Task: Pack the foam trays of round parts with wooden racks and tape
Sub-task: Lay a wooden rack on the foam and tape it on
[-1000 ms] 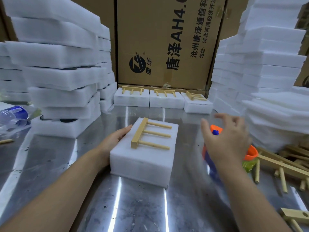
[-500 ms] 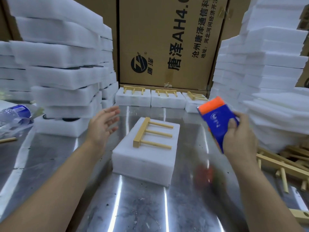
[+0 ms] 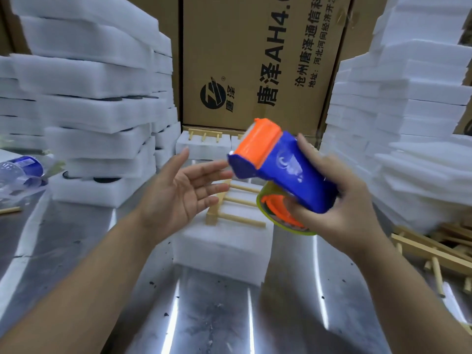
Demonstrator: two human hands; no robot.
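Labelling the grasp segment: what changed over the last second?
The right hand took the tape dispenser off the table and raised it above the foam tray. The left hand let go of that tray and lifted. Tray and wooden rack stayed put.

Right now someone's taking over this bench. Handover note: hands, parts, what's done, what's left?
Left hand: open, palm up, held out toward the tape dispenser's front end.
Right hand: grips the blue-and-orange tape dispenser above the front foam tray.
Parts: that tray sits on the metal table with a wooden rack lying on top. More racked trays stand at the back by the carton.
Done: rack placed.
Left: no tape is visible on the front tray, so tape it.
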